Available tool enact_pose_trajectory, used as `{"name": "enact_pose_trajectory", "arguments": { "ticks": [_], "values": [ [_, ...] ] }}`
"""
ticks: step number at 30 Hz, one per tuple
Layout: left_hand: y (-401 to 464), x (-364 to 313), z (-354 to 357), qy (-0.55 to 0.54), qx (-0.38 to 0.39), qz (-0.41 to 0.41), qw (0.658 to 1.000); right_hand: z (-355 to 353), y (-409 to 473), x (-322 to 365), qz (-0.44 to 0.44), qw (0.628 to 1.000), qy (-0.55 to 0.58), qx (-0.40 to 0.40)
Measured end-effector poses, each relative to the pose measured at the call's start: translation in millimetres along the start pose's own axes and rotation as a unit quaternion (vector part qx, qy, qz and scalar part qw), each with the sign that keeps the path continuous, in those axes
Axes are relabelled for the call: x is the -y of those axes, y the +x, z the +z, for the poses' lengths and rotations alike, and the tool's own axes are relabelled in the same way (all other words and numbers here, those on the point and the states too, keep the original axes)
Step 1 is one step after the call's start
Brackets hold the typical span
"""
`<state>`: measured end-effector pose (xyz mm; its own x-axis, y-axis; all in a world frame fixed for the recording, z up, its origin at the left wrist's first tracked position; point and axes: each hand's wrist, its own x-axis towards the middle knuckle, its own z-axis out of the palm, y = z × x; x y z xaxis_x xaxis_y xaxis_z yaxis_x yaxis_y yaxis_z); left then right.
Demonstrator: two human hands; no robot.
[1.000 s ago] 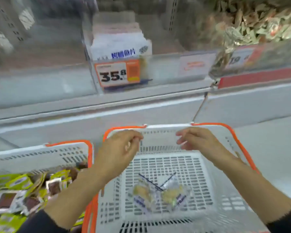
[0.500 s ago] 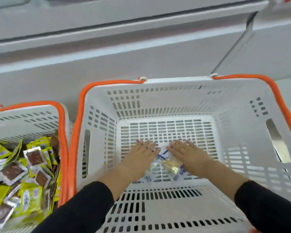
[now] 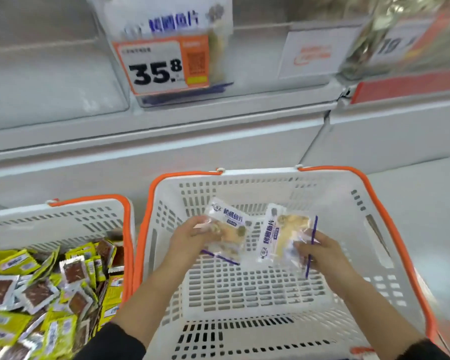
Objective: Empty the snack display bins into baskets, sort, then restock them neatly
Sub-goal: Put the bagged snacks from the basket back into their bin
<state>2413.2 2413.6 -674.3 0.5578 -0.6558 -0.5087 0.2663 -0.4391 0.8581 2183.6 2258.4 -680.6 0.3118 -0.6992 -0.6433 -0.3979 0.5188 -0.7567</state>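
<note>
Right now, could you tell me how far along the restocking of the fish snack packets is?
Emptying looks done: the left basket is full of yellow packets, and the right basket shows a bare floor. In hand: the left hand and right hand each hold one clear fish packet above it. Left: placing them in the bin behind the 35.8 price tag.

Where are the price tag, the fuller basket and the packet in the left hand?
price tag (image 3: 158,66): head view, on its big printed number.
fuller basket (image 3: 63,219): head view, back wall.
packet (image 3: 227,227): head view, middle of its wrapper.
</note>
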Motion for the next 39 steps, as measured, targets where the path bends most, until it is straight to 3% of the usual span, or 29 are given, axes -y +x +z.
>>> {"name": "enact_pose_trajectory", "arguments": {
  "ticks": [5,10,15,19,22,25,29,33,35,36,37,39],
  "values": [
    [-57.7,-48.1,-19.1,-0.140,0.048,-0.016,0.989,18.5,-64.5,40.2,-0.057,0.991,0.121,0.029],
    [-107.1,-88.2,-14.3,-0.149,0.056,-0.013,0.987,45.6,-124.2,89.5,-0.122,0.961,0.201,0.143],
    [-145.3,-136.8,-14.7,-0.274,0.070,0.054,0.958,57.6,-177.5,135.0,-0.164,0.915,0.276,0.245],
    [-168.5,-158.5,-19.2,-0.269,0.102,0.097,0.953,62.8,-203.1,151.0,-0.165,0.924,0.200,0.280],
    [-178.0,-168.4,-28.9,-0.275,0.048,0.141,0.950,59.5,-211.1,167.2,-0.164,0.919,0.159,0.320],
    [-183.5,-186.4,-44.5,-0.231,0.000,0.196,0.953,51.1,-211.3,190.3,-0.205,0.907,0.100,0.355],
    [-184.8,-213.7,-43.6,-0.115,-0.016,0.250,0.961,54.5,-210.0,220.9,-0.283,0.913,-0.039,0.290],
    [-167.1,-246.7,-33.1,-0.048,-0.012,0.272,0.961,63.7,-189.5,240.3,-0.315,0.920,-0.055,0.228],
    [-149.8,-269.2,-38.1,0.051,-0.011,0.294,0.954,55.9,-172.1,255.6,-0.328,0.925,-0.033,0.191],
    [-134.7,-280.1,-44.9,0.162,-0.054,0.313,0.934,49.7,-163.2,265.3,-0.339,0.925,-0.012,0.171],
    [-117.2,-290.6,-53.7,0.305,-0.111,0.333,0.885,42.9,-155.6,276.1,-0.352,0.923,0.007,0.153],
    [-84.6,-306.7,-67.8,0.541,-0.178,0.357,0.740,30.0,-140.9,297.3,-0.375,0.919,0.029,0.119]
  ]
}}
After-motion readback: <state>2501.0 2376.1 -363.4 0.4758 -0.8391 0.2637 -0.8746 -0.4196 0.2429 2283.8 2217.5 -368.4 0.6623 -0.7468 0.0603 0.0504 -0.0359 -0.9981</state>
